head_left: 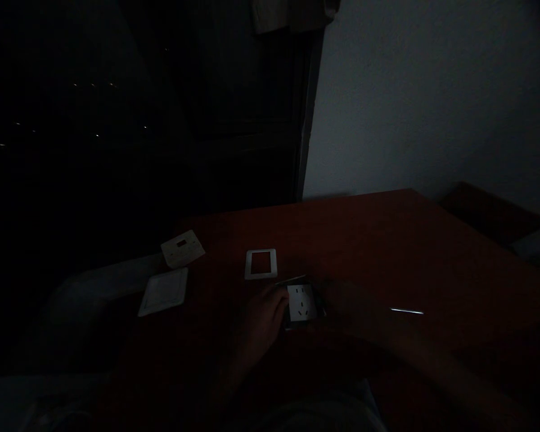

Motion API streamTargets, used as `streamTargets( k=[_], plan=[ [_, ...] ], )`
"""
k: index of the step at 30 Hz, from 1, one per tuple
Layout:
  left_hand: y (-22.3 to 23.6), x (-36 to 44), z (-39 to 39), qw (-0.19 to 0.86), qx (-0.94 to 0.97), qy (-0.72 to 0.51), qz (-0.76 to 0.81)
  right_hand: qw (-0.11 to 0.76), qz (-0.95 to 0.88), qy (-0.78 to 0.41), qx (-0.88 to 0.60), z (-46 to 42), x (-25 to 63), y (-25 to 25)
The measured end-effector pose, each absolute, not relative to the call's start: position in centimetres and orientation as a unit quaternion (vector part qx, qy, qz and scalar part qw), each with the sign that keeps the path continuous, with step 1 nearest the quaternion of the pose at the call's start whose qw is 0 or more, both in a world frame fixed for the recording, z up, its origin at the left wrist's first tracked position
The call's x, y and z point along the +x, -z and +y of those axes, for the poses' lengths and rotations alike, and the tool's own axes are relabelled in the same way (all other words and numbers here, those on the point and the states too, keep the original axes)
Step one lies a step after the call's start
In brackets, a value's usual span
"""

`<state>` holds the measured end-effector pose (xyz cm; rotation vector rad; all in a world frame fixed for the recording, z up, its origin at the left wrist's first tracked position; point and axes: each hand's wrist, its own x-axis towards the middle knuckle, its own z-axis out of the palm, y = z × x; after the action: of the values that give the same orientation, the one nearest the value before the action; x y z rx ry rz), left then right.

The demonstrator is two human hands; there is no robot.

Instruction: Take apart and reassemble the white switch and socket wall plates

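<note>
Through the head view I have a very dim scene, with a reddish-brown desk (364, 240) in front of me and a pale wall (409, 102) behind its far side. The white socket (302, 305) is between my two hands, near the middle of the desk, its face with the slots turned up toward me. My left hand (263, 315) is at its left side, the fingers (281, 295) bent and clamped on that edge. My right hand (346, 303) is on the other side, close to the socket's right edge, but it is so dark there that I cannot tell whether its fingers are apart, together or gripping. A darker surround shows around the white face, and a thin pale edge shows above it. Just beyond my left hand, I see a white square frame (248, 264) lying flat, the desk showing through its opening. Farther left are a pale plate (185, 255) with a small rectangular opening and, just nearer to me, a white square panel (164, 291). To the right, well apart from the socket, a thin shiny rod (406, 311) lies on the desk beyond my right forearm (414, 348).
</note>
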<state>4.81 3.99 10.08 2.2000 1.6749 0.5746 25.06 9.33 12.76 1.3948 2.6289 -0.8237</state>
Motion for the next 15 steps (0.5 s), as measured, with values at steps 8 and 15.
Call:
streamTargets(
  k=[8,15],
  plan=[
    [-9.51,5.24,3.58,0.149,0.788,-0.152,0.578,0.035,0.853,0.248,0.458,9.18,24.74,-13.33],
    [-10.39,5.28,3.75,0.186,0.750,-0.239,0.588,-0.006,0.851,0.283,0.442,9.16,25.11,-12.86]
  ],
)
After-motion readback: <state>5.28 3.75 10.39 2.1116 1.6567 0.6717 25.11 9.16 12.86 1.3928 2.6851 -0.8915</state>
